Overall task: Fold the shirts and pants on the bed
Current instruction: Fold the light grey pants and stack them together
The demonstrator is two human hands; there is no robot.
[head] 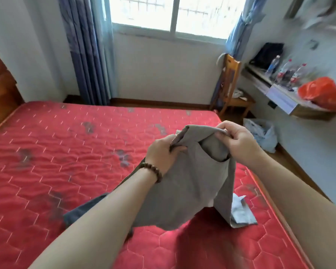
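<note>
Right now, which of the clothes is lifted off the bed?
The grey garment, pinched at its top edge by the left hand and right hand. The dark garment and light blue garment lie on the red mattress.

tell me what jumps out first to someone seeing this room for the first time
The bright red quilted mattress fills the left and centre of the view. Above its near right part, the left hand and right hand hold up a grey garment, each pinching its top edge while its lower end hangs down to the bed. At the far right, an orange-red plastic bag sits on a wall-mounted desk.
</note>
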